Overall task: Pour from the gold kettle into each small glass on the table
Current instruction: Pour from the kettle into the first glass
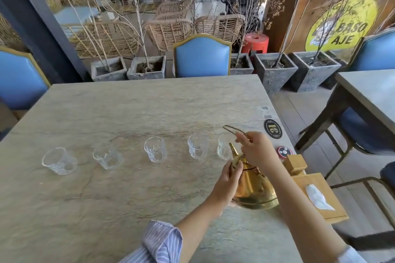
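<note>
The gold kettle (254,186) is polished metal, glossy and mirror-bright, with an embossed band near its base. The small glasses (155,149) are clear glass with a moulded, ribbed pattern. The table (132,104) top looks like matt, veined stone, faintly rough. At its right edge sits a tissue box (320,194) of pale, smooth wood holding white paper. The sleeve (158,243) is striped woven cloth.

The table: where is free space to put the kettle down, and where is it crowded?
The table is bare behind the row of glasses, toward the blue chair, and in front of the row, left of the left hand. The right edge is crowded: kettle, both hands, wooden tissue box, number plaque.
</note>
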